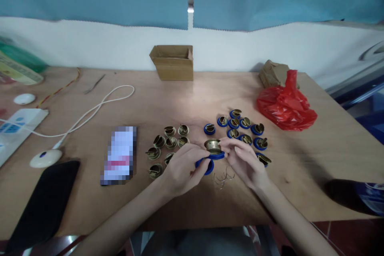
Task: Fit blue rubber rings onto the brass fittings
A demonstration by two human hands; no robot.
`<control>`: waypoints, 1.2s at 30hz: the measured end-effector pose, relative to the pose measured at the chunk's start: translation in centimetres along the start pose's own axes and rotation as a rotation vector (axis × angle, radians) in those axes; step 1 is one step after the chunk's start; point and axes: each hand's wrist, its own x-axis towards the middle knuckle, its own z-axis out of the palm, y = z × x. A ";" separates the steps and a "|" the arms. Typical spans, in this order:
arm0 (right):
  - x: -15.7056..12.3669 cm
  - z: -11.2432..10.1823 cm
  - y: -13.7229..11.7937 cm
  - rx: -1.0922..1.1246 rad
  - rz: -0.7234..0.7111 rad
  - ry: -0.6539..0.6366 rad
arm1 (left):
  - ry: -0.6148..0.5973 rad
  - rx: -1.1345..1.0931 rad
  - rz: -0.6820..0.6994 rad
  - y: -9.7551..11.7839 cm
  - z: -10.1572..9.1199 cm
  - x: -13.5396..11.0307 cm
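Observation:
My left hand (183, 168) and my right hand (244, 160) meet over the middle of the wooden table (192, 96). Together they pinch a brass fitting (213, 145) seated in a blue ring (216, 155). My left fingers also curl round further blue rings (207, 166) under it. Left of my hands lies a cluster of several bare brass fittings (168, 144). Behind and right of them sit several brass fittings with blue rings (240, 130). A few thin wire clips (222, 178) lie on the table just below my hands.
An open cardboard box (173, 62) stands at the back wall. A red plastic bag (285, 104) and a brown paper packet (274, 73) lie at the right. At the left are a blurred card (119, 155), a black phone (45, 204), a white mouse (45, 158) and cable.

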 end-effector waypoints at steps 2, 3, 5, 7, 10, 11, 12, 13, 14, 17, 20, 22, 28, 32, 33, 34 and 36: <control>0.0 0.1 0.1 -0.018 -0.022 0.030 | -0.013 0.008 0.050 -0.2 -0.1 0.0; 0.0 0.2 0.1 -0.027 -0.039 0.041 | -0.022 0.026 0.088 -0.4 -0.1 0.0; 0.0 0.1 0.2 -0.054 -0.075 0.051 | -0.050 0.081 0.168 -0.7 -0.3 0.0; -0.1 0.1 0.3 -0.093 -0.101 0.054 | -0.089 0.122 0.216 -0.8 -0.5 0.0; -0.5 0.0 0.5 -0.154 -0.124 0.037 | -0.094 0.121 0.169 -0.8 -0.7 0.3; -0.6 0.0 0.6 -0.169 -0.130 0.029 | -0.077 0.112 0.143 -0.7 -0.8 0.4; -0.7 0.0 0.6 -0.180 -0.137 0.023 | -0.057 0.103 0.121 -0.7 -0.8 0.5; -0.8 0.0 0.6 -0.188 -0.142 0.022 | -0.040 0.094 0.108 -0.7 -0.8 0.5; -0.8 0.0 0.6 -0.192 -0.145 0.023 | -0.035 0.084 0.102 -0.6 -0.8 0.6; -0.7 0.1 0.6 -0.165 -0.130 0.039 | -0.062 0.063 0.125 -0.7 -0.7 0.5; -0.5 0.2 0.6 -0.113 -0.097 0.047 | -0.086 0.084 0.162 -0.8 -0.7 0.5; -0.6 0.3 0.6 -0.121 -0.095 0.039 | -0.084 0.089 0.149 -0.7 -0.7 0.6; -1.2 0.5 0.4 -0.256 -0.156 0.005 | -0.055 -0.010 -0.191 0.5 -0.9 0.9; -1.0 0.3 0.3 -0.230 -0.172 0.038 | -0.195 -0.207 -0.616 1.0 -1.3 1.8; -0.9 0.2 0.3 -0.228 -0.179 0.051 | -0.223 -0.238 -0.662 0.9 -1.5 2.0; -0.9 0.1 0.3 -0.231 -0.187 0.065 | -0.250 -0.249 -0.689 0.9 -1.6 2.2; -0.7 0.0 0.2 -0.246 -0.205 0.083 | -0.313 -0.225 -0.707 0.6 -1.9 2.3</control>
